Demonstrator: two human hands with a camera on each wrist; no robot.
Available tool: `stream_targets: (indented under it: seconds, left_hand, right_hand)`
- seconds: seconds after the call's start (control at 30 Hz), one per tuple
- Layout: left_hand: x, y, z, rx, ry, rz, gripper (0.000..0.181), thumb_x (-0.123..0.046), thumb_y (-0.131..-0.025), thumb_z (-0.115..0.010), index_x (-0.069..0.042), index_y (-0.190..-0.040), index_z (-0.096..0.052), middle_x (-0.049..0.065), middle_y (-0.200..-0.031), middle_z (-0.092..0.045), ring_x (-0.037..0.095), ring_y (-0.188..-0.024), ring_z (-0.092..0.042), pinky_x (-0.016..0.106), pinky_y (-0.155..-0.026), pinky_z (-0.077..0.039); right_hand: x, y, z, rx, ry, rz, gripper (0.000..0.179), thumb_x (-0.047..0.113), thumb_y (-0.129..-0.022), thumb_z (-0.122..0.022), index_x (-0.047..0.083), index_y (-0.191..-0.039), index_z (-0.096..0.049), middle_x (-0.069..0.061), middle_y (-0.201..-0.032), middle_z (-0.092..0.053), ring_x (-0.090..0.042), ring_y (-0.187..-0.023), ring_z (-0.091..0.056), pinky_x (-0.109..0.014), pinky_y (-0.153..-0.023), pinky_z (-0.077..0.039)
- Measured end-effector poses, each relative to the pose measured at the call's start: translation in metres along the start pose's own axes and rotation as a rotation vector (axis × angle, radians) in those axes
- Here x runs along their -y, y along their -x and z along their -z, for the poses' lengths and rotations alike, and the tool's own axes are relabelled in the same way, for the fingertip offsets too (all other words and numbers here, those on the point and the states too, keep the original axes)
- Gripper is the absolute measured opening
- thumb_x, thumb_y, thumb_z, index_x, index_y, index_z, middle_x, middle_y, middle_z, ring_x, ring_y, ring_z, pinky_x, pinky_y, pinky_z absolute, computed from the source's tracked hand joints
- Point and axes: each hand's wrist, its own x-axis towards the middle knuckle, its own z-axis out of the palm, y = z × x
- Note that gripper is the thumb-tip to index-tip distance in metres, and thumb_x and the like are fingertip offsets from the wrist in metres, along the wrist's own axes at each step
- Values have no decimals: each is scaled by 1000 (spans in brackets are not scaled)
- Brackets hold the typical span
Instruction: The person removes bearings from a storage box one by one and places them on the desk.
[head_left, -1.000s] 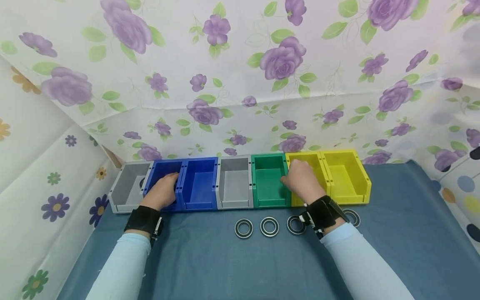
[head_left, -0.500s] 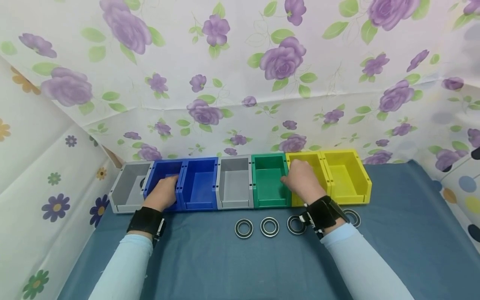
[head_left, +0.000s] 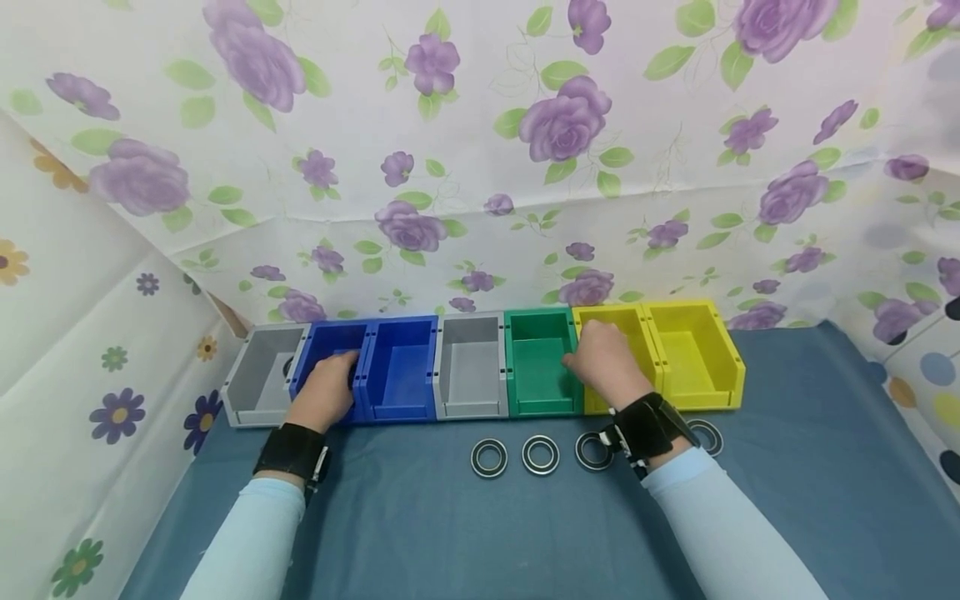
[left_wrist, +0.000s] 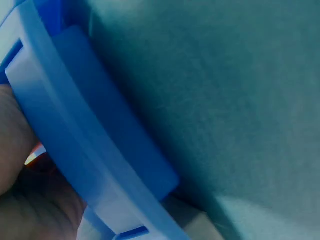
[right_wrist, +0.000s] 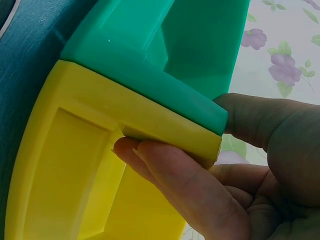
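My left hand (head_left: 326,390) reaches into the left blue bin (head_left: 318,335), its fingertips hidden there. In the left wrist view, the thumb side of that hand lies against the blue bin (left_wrist: 75,125). A small bright sliver with an orange edge shows beside the thumb; I cannot tell what this hand holds. With my right hand (head_left: 606,357) I pinch the adjoining walls of the green bin (head_left: 540,367) and the left yellow bin (head_left: 626,325). The right wrist view shows the thumb on the green side and bent fingers (right_wrist: 185,180) inside the yellow bin.
Several ball bearings (head_left: 489,458) lie in a row before the bins, one partly behind the right wrist. Another dark ring (head_left: 288,367) shows in the leftmost grey bin (head_left: 258,379). The bins stand side by side against a floral cloth backdrop (head_left: 480,225).
My left wrist has shifted slightly to the right, with the hand still in the left blue bin. The right hand keeps its place at the bin walls, and the bearings have not moved.
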Motion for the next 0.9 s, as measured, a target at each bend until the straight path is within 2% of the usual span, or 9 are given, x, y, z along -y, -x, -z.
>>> stream_targets:
  seconds: [0.17,0.43,0.7,0.9]
  left_hand:
    - [1,6,-1,-65,40,0,50,3,-84,-53,2,-134,-45,26,-130,-52,43,-122,-47,57,-100,-39]
    - [2,12,1,-285,85,18,47,-8,-85,-63,5,-128,-49,29,-120,-58,45,-111,-54,57,-90,-45]
    - [-9,19,14,-462,102,12,50,-20,-85,-68,2,-127,-50,27,-118,-60,43,-105,-59,57,-84,-49]
    - [-18,24,24,-537,132,-6,54,-28,-87,-66,0,-130,-49,25,-121,-59,41,-105,-60,55,-84,-50]
  right_hand:
    - [0,0,-1,-17,-7,16,26,28,-84,-69,3,-86,-60,-10,-73,-58,-20,-58,-55,-26,-46,-45]
    - [-1,0,-2,-28,-16,43,25,26,-83,-69,3,-84,-60,-10,-73,-58,-20,-58,-54,-25,-46,-44]
    - [-1,1,0,-20,-13,22,26,27,-83,-69,3,-85,-60,-10,-71,-57,-20,-58,-55,-26,-46,-44]
    - [-1,1,1,-5,-3,17,27,29,-84,-69,3,-87,-60,-9,-71,-57,-21,-58,-55,-26,-47,-44]
